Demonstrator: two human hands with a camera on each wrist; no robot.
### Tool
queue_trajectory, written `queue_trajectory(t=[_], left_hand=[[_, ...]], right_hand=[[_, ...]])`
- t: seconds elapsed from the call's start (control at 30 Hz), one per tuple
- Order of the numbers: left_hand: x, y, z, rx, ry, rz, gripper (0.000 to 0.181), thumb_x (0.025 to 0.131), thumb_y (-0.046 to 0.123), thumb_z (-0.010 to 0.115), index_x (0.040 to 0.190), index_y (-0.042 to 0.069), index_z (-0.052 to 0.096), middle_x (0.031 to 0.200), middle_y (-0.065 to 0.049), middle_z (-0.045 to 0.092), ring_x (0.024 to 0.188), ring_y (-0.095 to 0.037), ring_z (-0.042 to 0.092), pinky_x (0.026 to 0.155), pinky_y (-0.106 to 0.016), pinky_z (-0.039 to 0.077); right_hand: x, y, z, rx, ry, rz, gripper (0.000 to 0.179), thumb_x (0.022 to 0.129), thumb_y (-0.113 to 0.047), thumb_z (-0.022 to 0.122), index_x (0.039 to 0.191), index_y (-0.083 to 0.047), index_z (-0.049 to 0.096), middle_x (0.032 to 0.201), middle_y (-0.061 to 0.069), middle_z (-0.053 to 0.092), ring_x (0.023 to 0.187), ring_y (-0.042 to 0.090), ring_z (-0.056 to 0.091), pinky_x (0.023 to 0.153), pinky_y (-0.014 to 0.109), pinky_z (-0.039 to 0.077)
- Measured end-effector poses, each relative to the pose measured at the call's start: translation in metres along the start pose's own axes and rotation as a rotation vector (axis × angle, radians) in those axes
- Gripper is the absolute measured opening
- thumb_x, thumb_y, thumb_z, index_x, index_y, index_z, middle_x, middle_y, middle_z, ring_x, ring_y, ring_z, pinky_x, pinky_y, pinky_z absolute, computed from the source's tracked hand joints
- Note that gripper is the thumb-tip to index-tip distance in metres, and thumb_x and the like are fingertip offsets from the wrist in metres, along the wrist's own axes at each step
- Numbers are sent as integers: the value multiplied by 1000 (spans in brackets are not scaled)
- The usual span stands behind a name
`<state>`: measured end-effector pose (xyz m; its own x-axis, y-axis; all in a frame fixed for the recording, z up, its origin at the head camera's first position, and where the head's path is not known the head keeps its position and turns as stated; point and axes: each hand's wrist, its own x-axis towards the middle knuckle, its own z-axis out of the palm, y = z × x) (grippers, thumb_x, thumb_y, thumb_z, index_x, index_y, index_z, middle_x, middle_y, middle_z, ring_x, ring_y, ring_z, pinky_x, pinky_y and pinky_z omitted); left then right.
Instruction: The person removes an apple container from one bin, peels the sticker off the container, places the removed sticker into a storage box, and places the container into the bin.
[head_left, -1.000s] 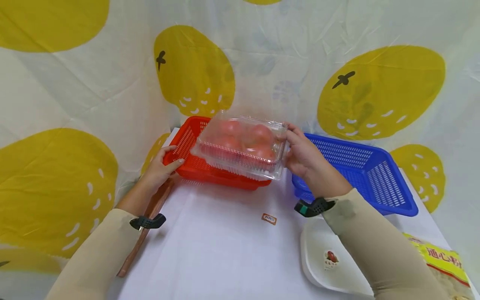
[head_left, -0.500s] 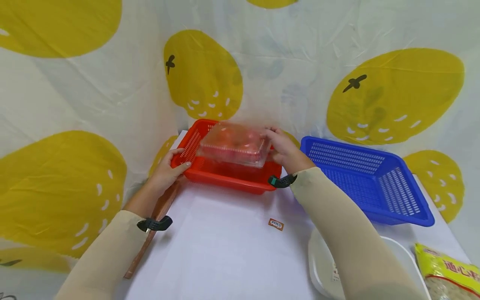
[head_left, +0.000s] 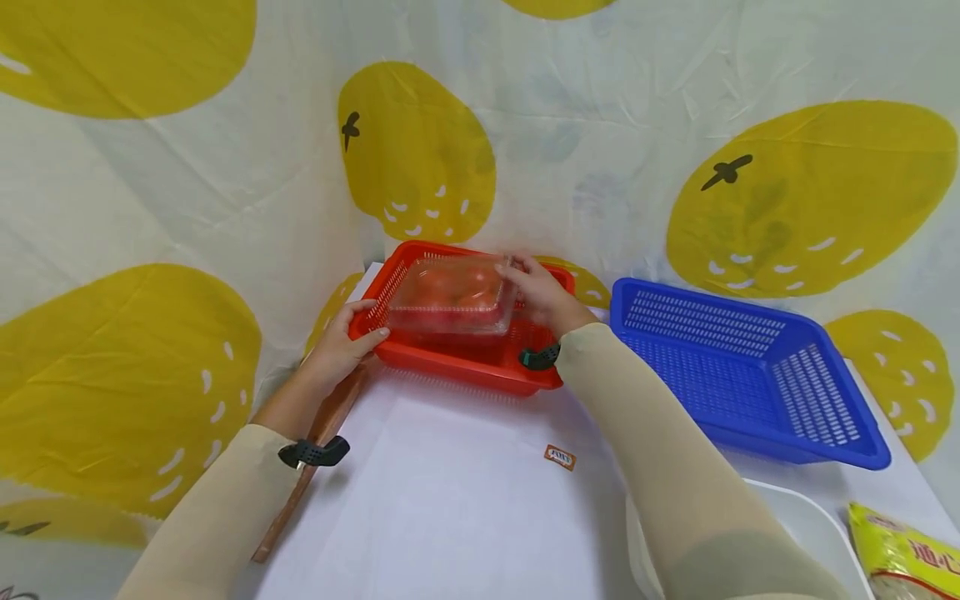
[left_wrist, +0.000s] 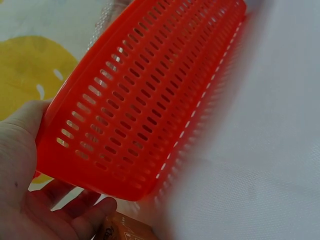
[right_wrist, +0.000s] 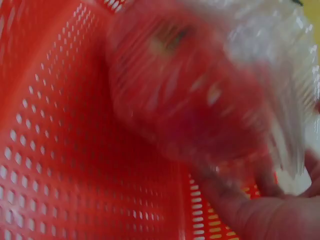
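Observation:
A clear plastic box of tomatoes [head_left: 450,292] is inside the red basket [head_left: 457,367], over its left and middle part. My right hand [head_left: 542,292] grips the box by its right end, thumb on top. In the right wrist view the tomatoes [right_wrist: 185,95] look blurred behind the plastic, and the basket's slotted wall shows beside them. My left hand [head_left: 341,350] holds the basket's left end by the rim, with the thumb and fingers on either side of it, as the left wrist view [left_wrist: 55,195] also shows. Whether the box touches the basket floor cannot be told.
A blue basket [head_left: 727,375] stands to the right. Nearer are a white container [head_left: 802,517], partly behind my right sleeve, and a yellow pasta bag [head_left: 907,550]. A small orange-edged label [head_left: 560,457] lies on the white table. A long brown packet [head_left: 330,425] lies by my left forearm.
My right hand has carried the box of tomatoes left and down, from above the red basket into it. The left hand has kept its hold on the rim. The view has shifted slightly.

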<state>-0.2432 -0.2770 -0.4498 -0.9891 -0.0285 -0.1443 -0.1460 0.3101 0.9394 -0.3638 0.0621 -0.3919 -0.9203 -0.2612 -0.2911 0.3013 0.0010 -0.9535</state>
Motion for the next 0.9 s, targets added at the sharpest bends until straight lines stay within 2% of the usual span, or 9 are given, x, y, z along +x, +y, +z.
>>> queue_trajectory(t=[0.13, 0.3, 0.4, 0.67, 0.77, 0.9], left_hand=[[0, 0, 0, 12, -3, 2, 82, 98, 39, 79, 164, 31, 31, 165, -7, 36, 143, -37, 43, 104, -48, 57], [1, -3, 0, 15, -10, 0, 82, 99, 37, 78, 165, 31, 30, 165, -7, 35, 144, -37, 42, 103, -48, 57], [1, -4, -1, 12, -11, 7, 80, 100, 36, 77, 164, 31, 30, 165, -8, 35, 144, -38, 42, 103, -49, 57], [-5, -1, 1, 21, 3, 31, 82, 100, 40, 76, 165, 29, 29, 166, -10, 33, 144, -39, 43, 103, -50, 57], [-4, -1, 2, 10, -4, 25, 79, 101, 39, 75, 165, 29, 30, 167, -10, 33, 144, -39, 43, 104, -50, 56], [-1, -2, 3, 8, -14, 33, 78, 101, 39, 75, 165, 29, 30, 166, -11, 33, 143, -40, 43, 104, -52, 56]], right_hand=[[4, 2, -2, -128, -55, -80, 68, 108, -36, 64, 166, -23, 32, 162, 9, 37, 139, 37, 46, 114, 61, 45], [9, 10, -7, -378, -25, -125, 66, 108, -42, 62, 165, -29, 30, 159, 9, 41, 140, 34, 47, 110, 57, 51], [12, 14, -8, -453, -33, -133, 65, 109, -45, 60, 165, -33, 28, 158, 8, 42, 141, 33, 48, 110, 57, 51], [10, 16, -10, -517, -56, -110, 69, 108, -51, 57, 167, -41, 22, 158, 6, 42, 142, 34, 45, 114, 61, 47], [12, 18, -11, -607, -20, -90, 68, 108, -55, 54, 167, -42, 22, 158, 6, 44, 143, 33, 44, 116, 60, 44], [15, 21, -11, -740, 37, -30, 71, 107, -59, 53, 168, -35, 25, 158, 6, 46, 145, 31, 43, 119, 62, 39]])
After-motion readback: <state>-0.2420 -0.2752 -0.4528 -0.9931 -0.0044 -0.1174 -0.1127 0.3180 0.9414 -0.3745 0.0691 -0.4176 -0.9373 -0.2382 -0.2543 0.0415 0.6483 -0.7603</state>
